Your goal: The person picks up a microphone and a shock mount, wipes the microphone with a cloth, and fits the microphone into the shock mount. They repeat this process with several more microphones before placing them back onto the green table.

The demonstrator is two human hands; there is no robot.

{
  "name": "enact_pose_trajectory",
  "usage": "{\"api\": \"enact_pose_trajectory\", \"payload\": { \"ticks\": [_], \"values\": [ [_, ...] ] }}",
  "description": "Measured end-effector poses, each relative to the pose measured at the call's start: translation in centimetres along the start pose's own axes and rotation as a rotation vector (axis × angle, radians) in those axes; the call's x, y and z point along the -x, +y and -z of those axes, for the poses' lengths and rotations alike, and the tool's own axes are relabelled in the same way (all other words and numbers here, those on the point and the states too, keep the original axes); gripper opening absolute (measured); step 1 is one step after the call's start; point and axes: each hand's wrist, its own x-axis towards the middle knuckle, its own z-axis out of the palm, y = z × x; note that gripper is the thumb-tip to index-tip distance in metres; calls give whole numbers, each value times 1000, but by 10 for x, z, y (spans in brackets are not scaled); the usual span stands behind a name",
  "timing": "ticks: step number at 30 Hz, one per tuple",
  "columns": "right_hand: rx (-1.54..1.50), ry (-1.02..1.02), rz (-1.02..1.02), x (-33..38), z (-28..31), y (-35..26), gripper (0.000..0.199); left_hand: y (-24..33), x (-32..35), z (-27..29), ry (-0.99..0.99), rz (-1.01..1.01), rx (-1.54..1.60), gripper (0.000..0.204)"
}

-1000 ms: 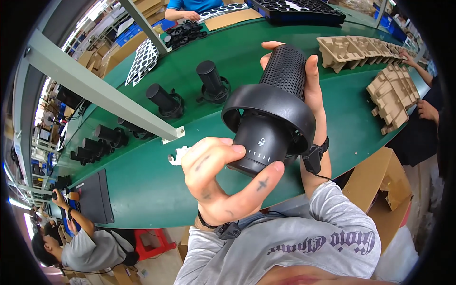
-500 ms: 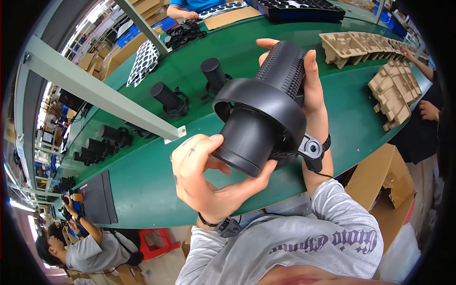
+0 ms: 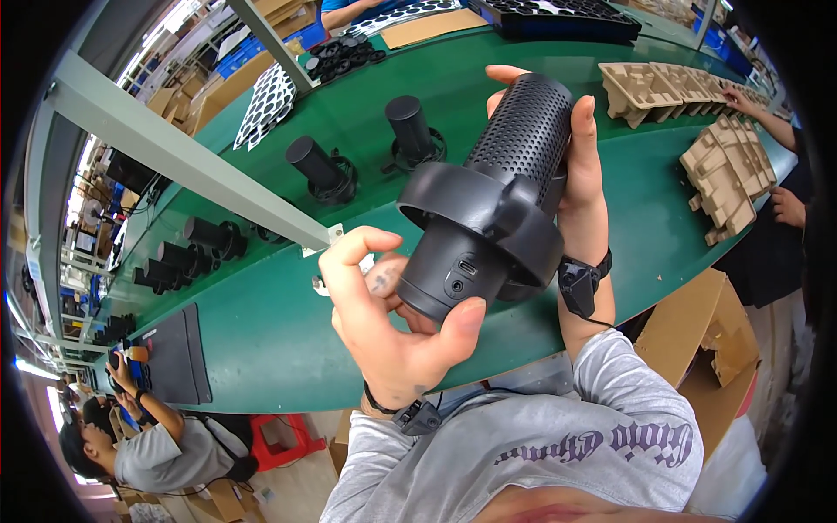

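A black desktop microphone, with a perforated grille at its upper end and a wide ring around its middle, is held tilted above the green bench. On its smooth base, a small oblong port and a round jack face me. My right hand wraps the grille end from behind, its thumb along the right side and other fingertips showing at the far left edge. At the base, my left hand grips with the thumb on the near rim and some fingers curled against the left side; the index finger stands off it.
More black microphones stand on the green bench to the left, beyond a slanting metal post. Brown moulded-pulp trays lie at right, near another person's hand. An open cardboard box sits below the bench edge.
The microphone has turned about its long axis, bringing the port and jack into view. My left index finger has lifted from the base, and the thumb has shifted onto its near side.
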Motion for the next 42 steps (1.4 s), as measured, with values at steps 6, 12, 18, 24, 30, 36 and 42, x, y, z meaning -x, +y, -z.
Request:
{"api": "enact_pose_trajectory", "payload": {
  "ticks": [6,12,18,24,30,36,42],
  "values": [
    [-157,0,77,1,5,5,87,15,-3,-1,-235,397,330,64],
    [-185,14,15,2,11,2,81,20,-4,-8,-331,530,419,54],
    [-369,39,-107,-1,5,4,73,23,2,-11,-393,461,505,49],
    [-329,46,-128,-1,9,1,70,26,4,-15,-379,457,511,49],
    [-595,106,-215,6,-14,-2,69,16,9,-18,-355,361,501,46],
    [-469,116,-268,-1,1,-7,53,18,7,-29,-264,319,341,48],
    [-134,450,80,-9,19,5,64,4,-11,-19,46,44,91,67]
  ]
}}
